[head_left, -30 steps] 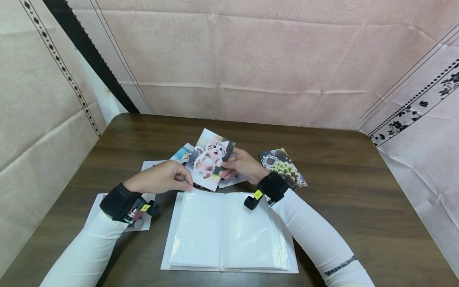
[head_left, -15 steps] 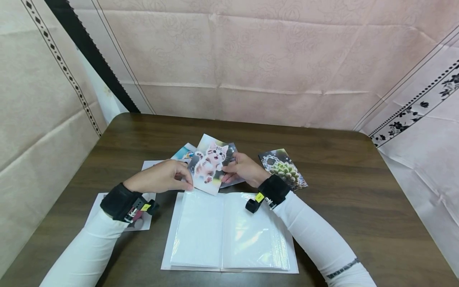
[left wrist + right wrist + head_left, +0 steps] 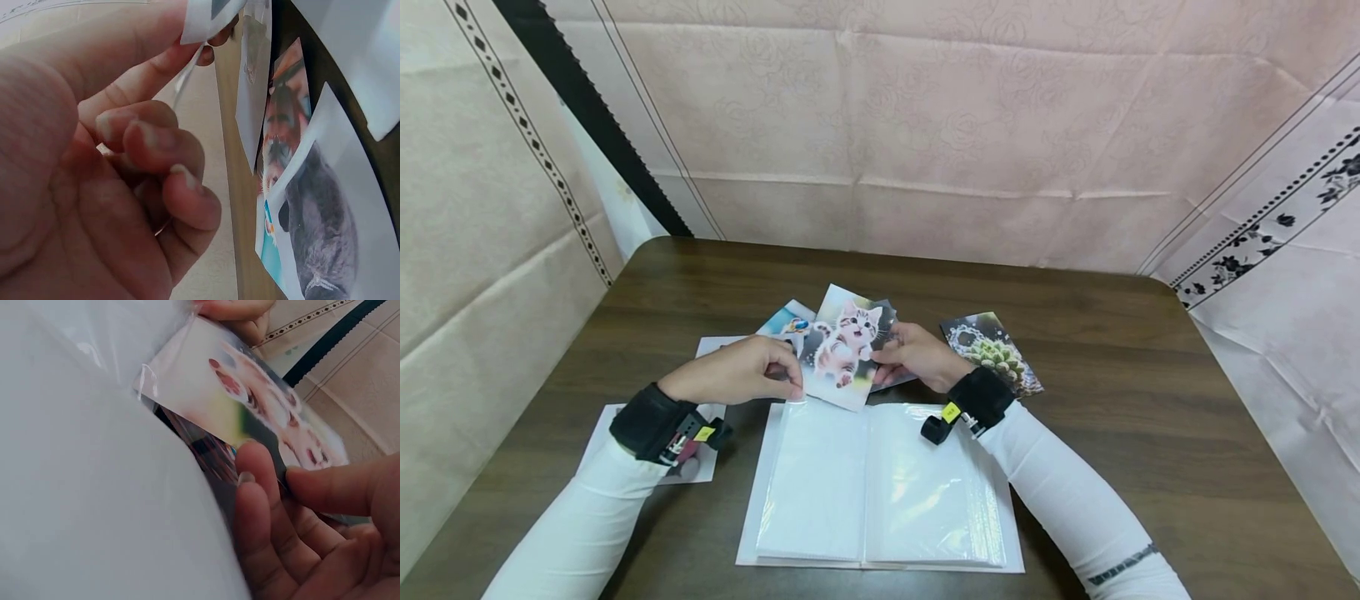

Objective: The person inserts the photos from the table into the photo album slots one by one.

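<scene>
An open photo album point(image 3: 820, 483) with clear plastic pockets lies in the middle of the table. At the top of its left page my left hand point(image 3: 745, 371) pinches the edge of a plastic pocket point(image 3: 106, 337) between thumb and finger. My right hand point(image 3: 917, 357) holds a kitten photo point(image 3: 842, 346) by its right edge, thumb on the picture side. The photo is tilted, with its lower edge at the pocket's top edge. In the right wrist view its lower corner meets the clear plastic; whether it is inside cannot be told.
Behind the kitten photo lie several overlapping photos, one with a blue picture point(image 3: 785, 319). A succulent photo point(image 3: 996, 354) lies beside the right wrist. Another photo point(image 3: 700, 468) is partly hidden under the left forearm. The wooden table point(image 3: 1150, 417) ends at a hanging cloth point(image 3: 962, 125).
My right hand has brought the kitten photo down toward the album and then slightly right, uncovering more of the photos behind. The left hand has stayed at the pocket's edge.
</scene>
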Motion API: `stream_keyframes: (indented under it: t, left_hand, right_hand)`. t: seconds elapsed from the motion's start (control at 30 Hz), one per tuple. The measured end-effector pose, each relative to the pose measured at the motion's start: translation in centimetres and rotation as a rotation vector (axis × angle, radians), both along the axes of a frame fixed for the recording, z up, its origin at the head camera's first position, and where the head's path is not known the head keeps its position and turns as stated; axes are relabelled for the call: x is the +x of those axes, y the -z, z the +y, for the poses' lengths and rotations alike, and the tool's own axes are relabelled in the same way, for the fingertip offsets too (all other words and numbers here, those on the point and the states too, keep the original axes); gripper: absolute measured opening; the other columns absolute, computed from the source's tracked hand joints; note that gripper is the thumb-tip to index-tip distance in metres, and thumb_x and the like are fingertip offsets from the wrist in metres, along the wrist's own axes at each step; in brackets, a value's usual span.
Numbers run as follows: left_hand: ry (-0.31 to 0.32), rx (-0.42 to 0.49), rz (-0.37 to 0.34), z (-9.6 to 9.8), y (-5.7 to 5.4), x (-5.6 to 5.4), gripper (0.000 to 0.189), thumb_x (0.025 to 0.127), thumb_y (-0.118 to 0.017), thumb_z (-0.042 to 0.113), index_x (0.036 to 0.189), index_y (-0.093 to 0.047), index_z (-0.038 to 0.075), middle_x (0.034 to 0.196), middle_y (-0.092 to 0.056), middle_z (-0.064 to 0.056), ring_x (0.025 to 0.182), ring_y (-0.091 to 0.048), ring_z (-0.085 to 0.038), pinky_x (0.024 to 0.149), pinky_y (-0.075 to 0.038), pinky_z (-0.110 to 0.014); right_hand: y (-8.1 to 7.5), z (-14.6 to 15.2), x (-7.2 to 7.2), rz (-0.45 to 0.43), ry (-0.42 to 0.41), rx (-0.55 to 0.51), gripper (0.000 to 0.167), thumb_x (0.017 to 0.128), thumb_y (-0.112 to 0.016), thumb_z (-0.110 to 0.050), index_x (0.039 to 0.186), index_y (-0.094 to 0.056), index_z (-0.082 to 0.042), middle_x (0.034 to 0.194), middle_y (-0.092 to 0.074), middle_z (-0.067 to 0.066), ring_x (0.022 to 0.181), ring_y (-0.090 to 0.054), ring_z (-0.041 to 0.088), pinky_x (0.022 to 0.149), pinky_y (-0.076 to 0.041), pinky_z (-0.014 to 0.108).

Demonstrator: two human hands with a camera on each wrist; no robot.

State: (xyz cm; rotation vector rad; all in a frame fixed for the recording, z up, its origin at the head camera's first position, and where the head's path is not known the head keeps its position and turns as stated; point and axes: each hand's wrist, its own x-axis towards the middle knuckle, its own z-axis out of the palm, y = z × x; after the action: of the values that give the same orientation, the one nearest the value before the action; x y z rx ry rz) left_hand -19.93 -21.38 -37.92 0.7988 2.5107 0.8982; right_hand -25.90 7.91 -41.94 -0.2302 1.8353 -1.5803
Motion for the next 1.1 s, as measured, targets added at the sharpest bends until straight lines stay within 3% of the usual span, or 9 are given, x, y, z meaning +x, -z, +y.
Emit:
stream_keyframes:
  t: [0.13,0.27,0.5,0.7,1.1]
  left_hand:
    - [0.008,0.013,0.014,-0.02,0.05,-0.03,0.008,0.088,-0.08,0.023,0.096,-0.076,0.023,0.091,-0.057,0.0,0.088,-0.053,-0.018,0.068,-0.049,-0.023]
    - [0.001,0.022,0.013,-0.01,0.04,-0.03,0.01,0.087,-0.081,0.021,0.095,-0.076,0.024,0.1,-0.06,0.001,0.098,-0.054,-0.02,0.077,-0.054,-0.026]
    - [0.041,0.015,-0.028,0.14,0.17,-0.17,0.007,0.091,-0.077,0.02,0.097,-0.073,0.022,0.09,-0.065,0.004,0.086,-0.059,-0.016,0.076,-0.054,-0.025]
    - [0.043,0.025,-0.039,0.06,0.23,-0.09,0.007,0.091,-0.076,0.02,0.096,-0.072,0.021,0.088,-0.064,0.004,0.085,-0.059,-0.016,0.075,-0.054,-0.025]
    - [0.051,0.06,-0.067,-0.09,0.18,-0.12,0.011,0.089,-0.078,0.022,0.098,-0.075,0.017,0.089,-0.066,0.001,0.083,-0.058,-0.017,0.071,-0.053,-0.022]
  right_hand:
    - [0.12,0.14,-0.13,0.021,-0.029,-0.016,0.033,0.102,-0.055,-0.002,0.133,-0.045,-0.002,0.076,-0.07,0.001,0.067,-0.066,0.013,0.065,-0.055,0.024]
    - [0.19,0.2,-0.29,0.025,-0.038,-0.005,0.021,0.102,-0.057,-0.004,0.121,-0.048,-0.005,0.075,-0.07,0.0,0.066,-0.065,0.012,0.063,-0.053,0.023]
    - [0.27,0.56,-0.41,0.025,-0.045,0.012,0.009,0.103,-0.056,-0.005,0.109,-0.05,-0.006,0.074,-0.069,0.001,0.065,-0.064,0.013,0.062,-0.051,0.023]
    - [0.36,0.56,-0.31,0.02,-0.055,0.013,0.01,0.103,-0.056,-0.006,0.102,-0.047,-0.008,0.074,-0.068,0.002,0.065,-0.063,0.013,0.063,-0.051,0.024]
    - [0.46,0.62,-0.28,0.035,-0.054,0.015,0.009,0.103,-0.057,-0.006,0.102,-0.048,-0.008,0.075,-0.069,0.001,0.065,-0.063,0.013,0.064,-0.052,0.024]
